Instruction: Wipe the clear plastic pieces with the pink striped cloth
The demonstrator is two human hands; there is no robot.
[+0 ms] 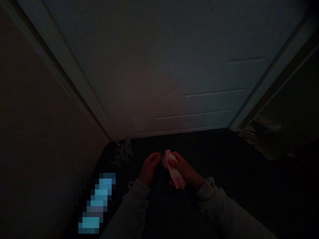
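Note:
A pink and white cloth (177, 176) is bunched in my right hand (183, 168), its loose end hanging down toward me. My left hand (150, 165) is closed in a pinch just left of the cloth. Between its fingertips and the cloth's edge there is a small, dim thing, too dark to name. Farther left, several small clear glasses (122, 152) stand grouped on the dark table (171, 212). The low light hides most detail around my fingers.
A pixelated, glowing blue rectangle (98, 202) lies at the table's left side. Behind the table rises a pale panel (199, 73) with embossed hearts and lines. A brownish wall (37, 132) borders the left, and blurred objects (259, 129) sit beyond the right edge.

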